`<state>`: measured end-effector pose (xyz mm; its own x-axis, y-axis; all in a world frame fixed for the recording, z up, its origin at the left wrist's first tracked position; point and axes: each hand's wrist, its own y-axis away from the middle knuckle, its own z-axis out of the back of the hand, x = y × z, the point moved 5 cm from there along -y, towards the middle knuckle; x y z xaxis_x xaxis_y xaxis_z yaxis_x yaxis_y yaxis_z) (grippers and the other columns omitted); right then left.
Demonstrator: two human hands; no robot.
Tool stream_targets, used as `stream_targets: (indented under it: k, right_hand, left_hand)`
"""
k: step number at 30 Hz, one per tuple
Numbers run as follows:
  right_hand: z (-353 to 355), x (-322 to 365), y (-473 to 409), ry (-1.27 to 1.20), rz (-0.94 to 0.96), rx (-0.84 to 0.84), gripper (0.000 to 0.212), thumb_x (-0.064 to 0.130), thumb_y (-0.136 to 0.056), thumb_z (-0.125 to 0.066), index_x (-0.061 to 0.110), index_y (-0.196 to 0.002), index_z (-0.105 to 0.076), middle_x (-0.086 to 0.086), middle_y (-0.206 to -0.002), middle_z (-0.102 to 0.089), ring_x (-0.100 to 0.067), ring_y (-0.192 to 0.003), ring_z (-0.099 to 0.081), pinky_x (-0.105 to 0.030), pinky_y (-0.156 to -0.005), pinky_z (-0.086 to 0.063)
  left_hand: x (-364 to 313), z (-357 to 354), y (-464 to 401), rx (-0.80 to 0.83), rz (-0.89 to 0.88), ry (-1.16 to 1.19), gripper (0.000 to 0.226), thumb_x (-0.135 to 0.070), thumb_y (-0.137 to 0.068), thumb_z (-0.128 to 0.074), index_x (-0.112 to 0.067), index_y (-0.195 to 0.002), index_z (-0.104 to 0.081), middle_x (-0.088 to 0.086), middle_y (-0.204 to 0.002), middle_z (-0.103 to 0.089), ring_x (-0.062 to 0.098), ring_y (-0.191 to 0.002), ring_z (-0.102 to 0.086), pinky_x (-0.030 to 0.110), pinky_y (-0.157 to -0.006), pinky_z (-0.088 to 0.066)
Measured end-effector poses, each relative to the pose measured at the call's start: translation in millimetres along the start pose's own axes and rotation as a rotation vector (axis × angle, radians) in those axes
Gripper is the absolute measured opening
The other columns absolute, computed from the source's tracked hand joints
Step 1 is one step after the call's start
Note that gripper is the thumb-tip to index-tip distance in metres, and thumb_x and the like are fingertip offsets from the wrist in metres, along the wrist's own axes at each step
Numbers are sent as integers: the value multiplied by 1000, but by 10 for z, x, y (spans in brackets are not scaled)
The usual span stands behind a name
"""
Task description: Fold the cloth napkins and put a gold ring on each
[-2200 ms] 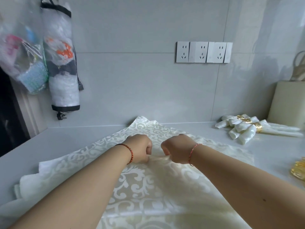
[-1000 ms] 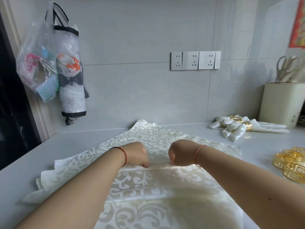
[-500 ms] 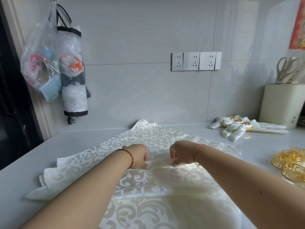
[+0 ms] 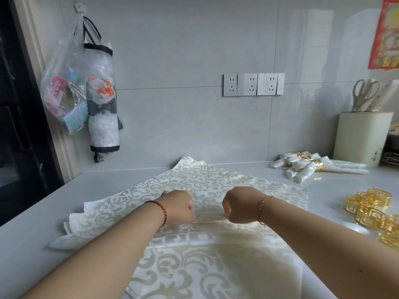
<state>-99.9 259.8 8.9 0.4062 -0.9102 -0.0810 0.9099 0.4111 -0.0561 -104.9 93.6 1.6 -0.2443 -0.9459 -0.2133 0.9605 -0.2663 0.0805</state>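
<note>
Plainly, both hands are curled into loose fists on a narrow pleat running across the middle of the cloth napkin (image 4: 207,180): the left hand (image 4: 180,207) and the right hand (image 4: 239,205) sit near each other with a short stretch of raised fold between them, and each seems to pinch that fold, though the fingertips are tucked under and hidden.

What could go wrong from here, as I judge it, is the pleat slipping. The fabric looks smooth and glossy, so a ridge let go on one side may flatten or skew, leaving uneven folds that bunch when a ring goes on. The napkin lies cornerwise over at least one more cloth beneath it, and a careless pinch could catch that lower layer too. The loose gold rings (image 4: 371,210) lie to the right, near the napkin's right corner; a sweeping forearm could knock them.

The napkin is cream-white with a pale scroll pattern, spread on the grey tabletop (image 4: 121,180), its far corner close to the wall. Finished napkins (image 4: 311,167), rolled and ringed, lie at the far right beside a cream utensil holder (image 4: 362,139).
</note>
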Motion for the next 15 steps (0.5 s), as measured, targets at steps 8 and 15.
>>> stream_targets:
  k: [8, 15]
  right_hand:
    - [-34, -113, -90, -189, -20, 113, 13, 29, -78, -73, 26, -86, -63, 1, -103, -67, -18, -90, -59, -30, -81, -48]
    - [-88, -111, -126, -164, -9, 156, 28, 26, -81, -67, 20, -108, -66, -1, -108, -65, -21, -96, -59, -27, -77, -45]
  left_hand:
    - [71, 6, -82, -30, -8, 57, 5, -28, -81, -73, -26, -81, -69, -15, -88, -63, 11, -89, -61, 25, -82, -52]
    - [164, -27, -83, 47, 38, 106, 27, -37, -81, -74, -25, -103, -65, -6, -99, -63, 15, -91, -61, 20, -71, -42]
